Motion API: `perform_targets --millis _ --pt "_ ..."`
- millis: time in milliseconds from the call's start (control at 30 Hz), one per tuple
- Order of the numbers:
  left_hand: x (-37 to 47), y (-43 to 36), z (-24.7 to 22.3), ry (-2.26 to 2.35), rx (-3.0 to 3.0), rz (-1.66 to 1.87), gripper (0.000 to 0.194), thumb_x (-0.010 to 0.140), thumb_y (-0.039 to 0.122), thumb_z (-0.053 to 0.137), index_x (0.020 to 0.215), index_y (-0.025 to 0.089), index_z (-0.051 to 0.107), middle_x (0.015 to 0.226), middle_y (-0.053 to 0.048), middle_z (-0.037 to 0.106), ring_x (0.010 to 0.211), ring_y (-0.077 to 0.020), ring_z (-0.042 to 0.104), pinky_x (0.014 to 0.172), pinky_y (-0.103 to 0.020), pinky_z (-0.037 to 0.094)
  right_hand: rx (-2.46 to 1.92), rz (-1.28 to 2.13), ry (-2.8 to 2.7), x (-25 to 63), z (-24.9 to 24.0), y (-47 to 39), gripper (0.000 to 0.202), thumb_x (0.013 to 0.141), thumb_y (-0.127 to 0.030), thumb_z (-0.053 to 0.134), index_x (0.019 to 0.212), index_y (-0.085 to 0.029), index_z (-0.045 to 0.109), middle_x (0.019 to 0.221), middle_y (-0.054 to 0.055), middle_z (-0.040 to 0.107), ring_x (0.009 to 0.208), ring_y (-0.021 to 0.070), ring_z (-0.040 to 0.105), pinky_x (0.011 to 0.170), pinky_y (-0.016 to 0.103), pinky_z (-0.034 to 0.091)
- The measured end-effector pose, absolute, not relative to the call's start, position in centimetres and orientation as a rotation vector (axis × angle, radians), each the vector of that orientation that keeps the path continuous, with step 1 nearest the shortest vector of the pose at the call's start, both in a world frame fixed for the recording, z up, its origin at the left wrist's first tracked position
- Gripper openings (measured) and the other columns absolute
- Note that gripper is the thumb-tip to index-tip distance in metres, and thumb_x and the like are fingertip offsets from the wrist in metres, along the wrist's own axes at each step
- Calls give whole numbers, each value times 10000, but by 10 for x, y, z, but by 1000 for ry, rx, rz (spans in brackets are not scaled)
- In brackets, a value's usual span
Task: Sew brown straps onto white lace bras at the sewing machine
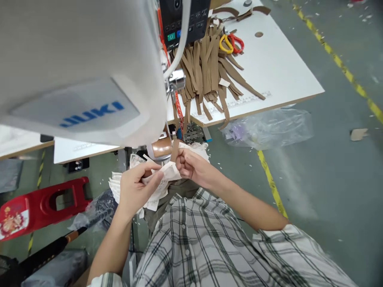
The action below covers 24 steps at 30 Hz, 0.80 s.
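Note:
My left hand (140, 185) pinches a white printed label (171, 171) between thumb and fingers, just in front of the sewing machine (89, 71). Beside it, my right hand (191, 163) has its fingers curled around the lower end of a brown fabric strip (175, 149). The strip's end meets the label's upper edge; whether the two are joined I cannot tell. More white labels (116, 185) lie in a loose stack in my lap, below and left of my hands. The machine's copper-coloured arm (163, 147) is right behind my fingers.
A pile of brown strips (206, 67) covers part of the white table (287, 75), with yellow-and-red-handled scissors (231, 44) on it. A control panel (188, 24) stands behind the machine. Clear plastic (269, 127) hangs below the table edge. A red plastic stool (44, 203) is at left.

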<state>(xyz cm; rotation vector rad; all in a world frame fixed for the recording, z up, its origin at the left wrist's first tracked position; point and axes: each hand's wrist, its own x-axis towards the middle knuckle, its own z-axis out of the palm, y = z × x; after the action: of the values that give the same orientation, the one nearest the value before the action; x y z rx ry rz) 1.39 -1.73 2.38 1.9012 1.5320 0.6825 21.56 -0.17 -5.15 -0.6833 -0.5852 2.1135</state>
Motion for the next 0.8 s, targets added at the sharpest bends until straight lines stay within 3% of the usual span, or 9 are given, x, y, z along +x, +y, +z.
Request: perform_targets --millis 100,200,300,400,500,800 --pt "13 -24 23 1432 1991 549 117 845 306 716 883 195 720 611 50 619 508 -78 497 487 -194 347 -731 2173 -517 213 -52 -7 386 787 -538 762 900 -207 600 640 -81 431 472 32 307 439 167 252" --pt "13 -28 12 1445 2206 461 259 785 399 773 891 172 706 606 36 623 514 -102 516 500 -224 339 -795 1986 -770 212 -50 -17 245 833 -441 754 863 -213 669 700 -44 517 557 59 453 510 189 383" --pt "14 -33 -3 1437 2485 575 215 831 377 722 787 172 675 581 21 617 537 -127 537 531 -257 331 -794 1576 -1257 215 -41 -33 71 896 -309 708 910 -249 743 908 8 654 768 110 613 680 247 510" --pt "12 -38 -15 1461 2637 849 223 902 243 614 686 189 604 547 21 572 543 -134 514 549 -283 310 -740 1029 -1678 218 -30 -51 208 903 -154 676 1044 -296 736 966 17 693 856 139 663 761 284 551" --pt "9 -42 -17 1489 2671 1116 283 911 233 603 638 203 537 490 41 453 499 -133 406 534 -306 257 -678 692 -1849 217 -24 -63 328 885 -88 668 1147 -283 691 959 35 697 869 156 684 783 297 579" --pt "-3 -48 -7 1416 2607 1345 253 898 212 613 658 207 532 493 44 410 503 -138 361 539 -312 237 -707 556 -1951 202 -10 -77 206 907 -117 645 1041 -255 719 948 30 731 832 142 719 778 262 607"
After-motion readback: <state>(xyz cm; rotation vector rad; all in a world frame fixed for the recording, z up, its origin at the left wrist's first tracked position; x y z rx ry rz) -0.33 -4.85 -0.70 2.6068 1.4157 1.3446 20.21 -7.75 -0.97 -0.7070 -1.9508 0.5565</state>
